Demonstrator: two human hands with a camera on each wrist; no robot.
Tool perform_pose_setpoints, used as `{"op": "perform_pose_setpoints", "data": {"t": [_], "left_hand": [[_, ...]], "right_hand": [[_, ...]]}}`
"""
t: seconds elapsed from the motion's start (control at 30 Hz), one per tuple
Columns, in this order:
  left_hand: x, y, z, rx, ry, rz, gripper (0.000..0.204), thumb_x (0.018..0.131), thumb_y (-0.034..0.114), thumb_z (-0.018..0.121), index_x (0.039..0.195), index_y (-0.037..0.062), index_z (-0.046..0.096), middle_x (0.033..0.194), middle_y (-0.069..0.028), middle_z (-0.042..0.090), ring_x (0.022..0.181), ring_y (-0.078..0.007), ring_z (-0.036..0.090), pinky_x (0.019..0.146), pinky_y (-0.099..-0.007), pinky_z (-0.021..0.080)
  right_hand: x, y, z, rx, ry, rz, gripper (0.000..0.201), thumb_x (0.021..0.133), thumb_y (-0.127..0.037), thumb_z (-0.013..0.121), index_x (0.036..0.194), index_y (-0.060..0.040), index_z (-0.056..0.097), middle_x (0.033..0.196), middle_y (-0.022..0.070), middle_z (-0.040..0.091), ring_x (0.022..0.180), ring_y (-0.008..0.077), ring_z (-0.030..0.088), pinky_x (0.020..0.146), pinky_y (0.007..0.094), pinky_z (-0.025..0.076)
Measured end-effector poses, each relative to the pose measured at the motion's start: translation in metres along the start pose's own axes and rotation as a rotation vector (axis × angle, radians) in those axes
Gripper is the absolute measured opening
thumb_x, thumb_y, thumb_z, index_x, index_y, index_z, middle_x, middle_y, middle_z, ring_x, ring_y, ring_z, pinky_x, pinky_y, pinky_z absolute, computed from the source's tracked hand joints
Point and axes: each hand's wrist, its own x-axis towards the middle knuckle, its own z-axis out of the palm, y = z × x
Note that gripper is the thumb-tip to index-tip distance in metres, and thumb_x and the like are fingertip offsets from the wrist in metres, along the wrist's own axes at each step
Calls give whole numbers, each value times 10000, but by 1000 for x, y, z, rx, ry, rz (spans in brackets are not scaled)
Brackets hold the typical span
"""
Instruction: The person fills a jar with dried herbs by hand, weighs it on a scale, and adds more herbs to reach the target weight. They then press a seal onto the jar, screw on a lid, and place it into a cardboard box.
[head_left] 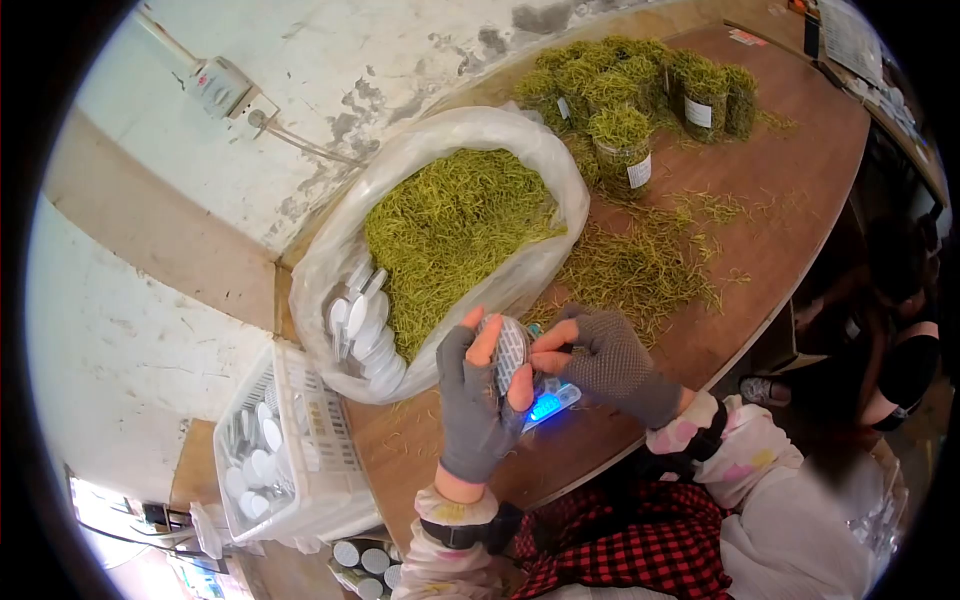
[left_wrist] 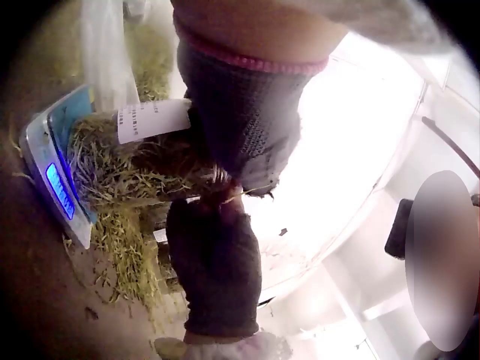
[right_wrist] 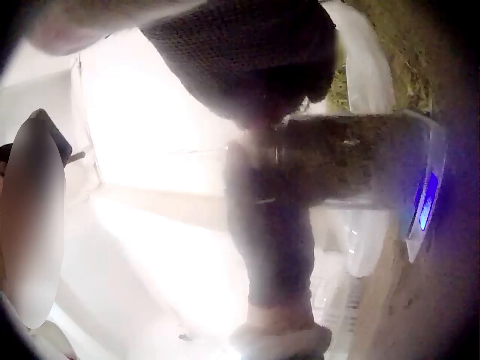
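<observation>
A clear jar (left_wrist: 112,169) packed with dried yellow-green strands and bearing a white label stands on a small digital scale (head_left: 548,404), whose display glows blue. At the jar's top is a round lid (head_left: 512,345) with a grey printed pattern. My left hand (head_left: 475,400), in a grey fingerless glove, grips this lid, thumb and fingers on either side of it. My right hand (head_left: 610,360), gloved alike, pinches at the lid's right edge. Both hands meet over the jar mouth in the wrist views, where glare and shadow hide the fingertips.
A large plastic bag (head_left: 575,190) of dried strands (head_left: 460,215) lies open ahead, with white lids (head_left: 370,335) inside its left side. Filled jars (head_left: 622,150) stand at the back; loose strands (head_left: 640,275) cover the table. A white basket (head_left: 335,480) stands left. Another person (head_left: 895,300) is at right.
</observation>
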Motion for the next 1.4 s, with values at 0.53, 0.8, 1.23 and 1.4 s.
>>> {"op": "perform_pose_setpoints", "data": {"t": [0.53,0.8,1.23,1.4], "left_hand": [[6,5,-5,65,-90,47,651,963,355,727,1477,24,500,1451,-282,503,1292,-437,539,1100,-514,437],[1,-2,-4,96,-70,7,785,868,264,831,1522,58,449,1443,-245,513,1294,-406,552,1093,-476,454],[-20,10,-30,-422,56,-205,816,900,239,790,1567,-1,386,1511,-209,439,1356,-330,477,1160,-448,370],[-32,3,-35,-534,-23,-328,942,929,422,762,1625,14,275,1645,-212,325,1526,-344,325,1246,-460,261]], "right_hand": [[13,-1,-14,200,-79,158,194,928,-178,781,991,-8,712,911,50,708,837,95,645,731,287,533],[-17,5,-9,369,68,196,245,984,-134,726,1202,-27,690,1038,48,701,927,85,641,803,282,536],[-25,1,32,841,84,518,390,1014,-187,704,1341,-51,542,1228,61,609,1104,127,602,967,305,509],[-23,-8,44,535,126,386,439,971,-222,752,1296,-51,512,1202,75,593,1099,144,585,979,313,501]]}}
